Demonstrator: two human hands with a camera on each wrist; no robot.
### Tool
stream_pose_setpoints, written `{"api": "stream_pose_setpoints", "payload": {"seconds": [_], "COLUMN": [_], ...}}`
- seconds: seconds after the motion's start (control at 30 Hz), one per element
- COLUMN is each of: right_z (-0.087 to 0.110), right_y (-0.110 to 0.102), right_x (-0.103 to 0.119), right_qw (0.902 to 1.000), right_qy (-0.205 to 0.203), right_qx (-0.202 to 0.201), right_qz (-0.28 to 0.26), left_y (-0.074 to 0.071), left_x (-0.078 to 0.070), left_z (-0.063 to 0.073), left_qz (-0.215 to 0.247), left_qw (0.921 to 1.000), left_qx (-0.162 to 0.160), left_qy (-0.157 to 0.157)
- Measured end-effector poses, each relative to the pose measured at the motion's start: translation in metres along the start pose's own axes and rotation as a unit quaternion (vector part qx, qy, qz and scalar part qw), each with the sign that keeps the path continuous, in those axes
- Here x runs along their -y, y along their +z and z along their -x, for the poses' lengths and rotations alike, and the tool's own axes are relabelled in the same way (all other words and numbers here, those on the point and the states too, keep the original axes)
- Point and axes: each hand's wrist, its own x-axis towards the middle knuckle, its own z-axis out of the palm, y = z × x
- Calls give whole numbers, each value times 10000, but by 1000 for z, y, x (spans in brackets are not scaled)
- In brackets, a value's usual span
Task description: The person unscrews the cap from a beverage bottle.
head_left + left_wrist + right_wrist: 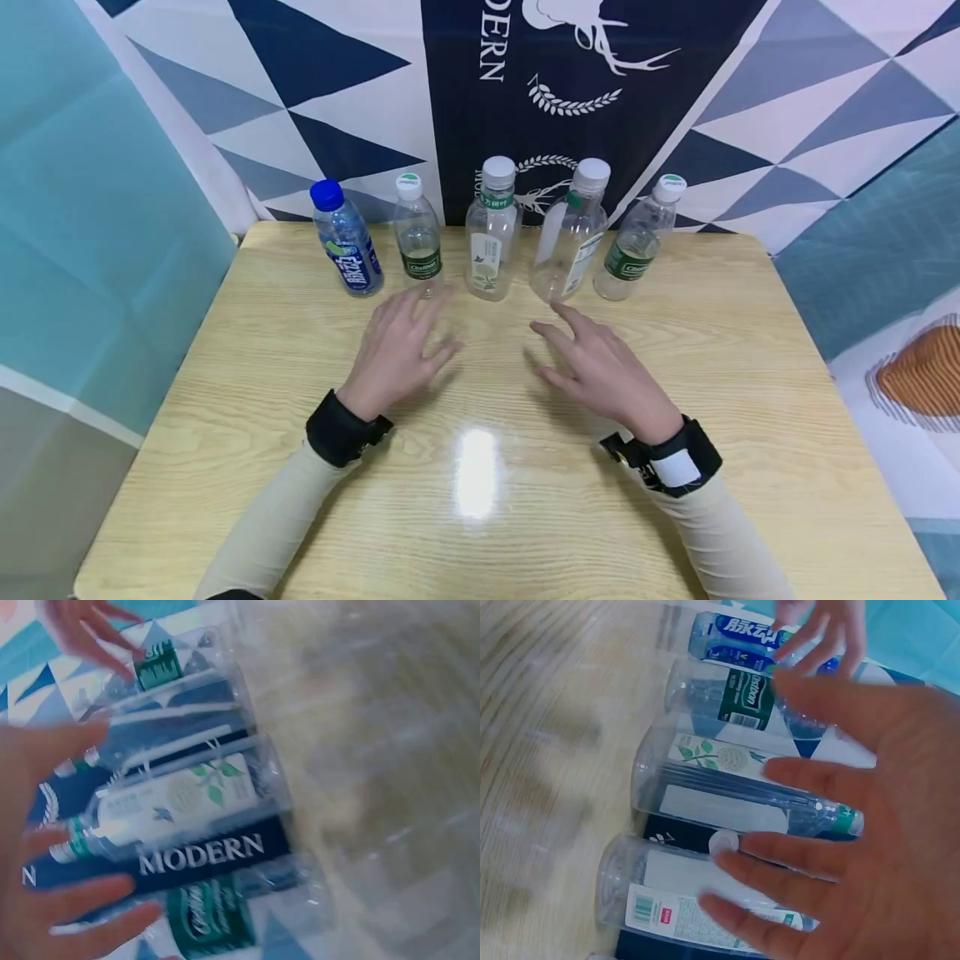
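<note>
Several clear plastic bottles stand in a row at the table's far edge. From the left come a blue-capped bottle (348, 242), a green-label bottle (418, 237), a white-label bottle (492, 233), a bottle with a back label (572, 237) and another green-label bottle (637, 242). My left hand (401, 346) hovers before the left green-label bottle, fingers spread and slightly blurred. My right hand (596, 362) is in front of the back-label bottle with its fingers extended, the fingertips near the bottle's base. Neither hand holds anything. Both wrist views show spread fingers before the bottles.
The wooden table (480, 550) has a bright light reflection near its middle. Behind the bottles hangs a patterned cloth (360, 83) with triangles and a dark deer panel. Teal fabric (97, 167) lies to the left, and more patterned fabric (885, 250) to the right.
</note>
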Motion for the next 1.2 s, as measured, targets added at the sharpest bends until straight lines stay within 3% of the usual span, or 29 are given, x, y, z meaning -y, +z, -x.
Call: {"api": "stream_pose_setpoints", "payload": {"seconds": [0.07,0.13,0.2,0.27,0.37,0.47,0.6,0.67,0.9,1.07,1.2], "right_z": [1,1,1,1,2,3,4,4,2,4,4], "right_y": [0,-1,-2,-3,-3,-4,-4,-4,-3,-2,-1], "right_x": [0,1,2,3,3,2,1,2,3,3,3], "right_qw": [9999,9997,9998,9999,10000,9999,9998,9998,9993,9988,9989], "right_qy": [-36,-82,-66,-24,52,102,100,69,66,144,127], "right_qx": [-124,-218,-197,-151,-47,30,112,147,300,358,368], "right_qz": [-48,-83,-75,-44,-62,-110,-130,-152,-225,-292,-273], "left_y": [1,1,1,-1,-4,-3,9,15,35,43,46], "left_x": [7,15,24,36,59,84,110,116,126,126,128], "left_z": [4,8,12,13,6,-12,-40,-50,-65,-70,-74], "left_qz": [438,957,1445,1886,2524,3149,3543,3590,3733,3793,3637], "left_qw": [9951,9783,9503,9150,8671,8415,8371,8342,8166,8156,8213], "left_qx": [-849,-1710,-2469,-3031,-3356,-3276,-3189,-3273,-3597,-3594,-3550], "left_qy": [-262,-676,-1231,-1881,-2678,-2922,-2683,-2609,-2538,-2485,-2592]}}
